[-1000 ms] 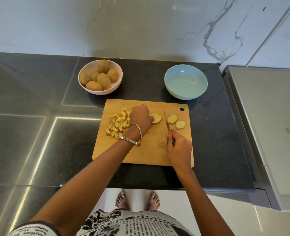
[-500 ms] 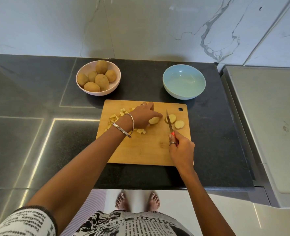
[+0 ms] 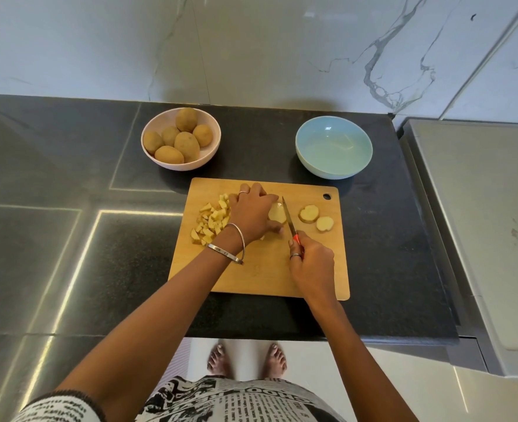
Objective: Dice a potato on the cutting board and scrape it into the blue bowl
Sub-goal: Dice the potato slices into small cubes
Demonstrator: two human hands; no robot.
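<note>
On the wooden cutting board [image 3: 251,278] my left hand [image 3: 251,213] presses down on a potato slice [image 3: 276,213] near the board's middle. My right hand [image 3: 311,264] grips a knife [image 3: 288,219] with a red handle; its blade rests at the slice's right edge. A pile of diced potato [image 3: 210,220] lies left of my left hand. Two round potato slices [image 3: 315,217] lie at the board's right. The blue bowl [image 3: 334,147] stands behind the board at the right, with nothing in it.
A pink bowl [image 3: 210,155] with several whole potatoes stands behind the board at the left. The dark counter [image 3: 388,239] ends at a marble wall behind and a grey steel surface [image 3: 480,223] on the right. My bare feet show below the counter's front edge.
My left hand left the diced pile and settled on the slice in the middle. The knife blade has come up against that slice's right side.
</note>
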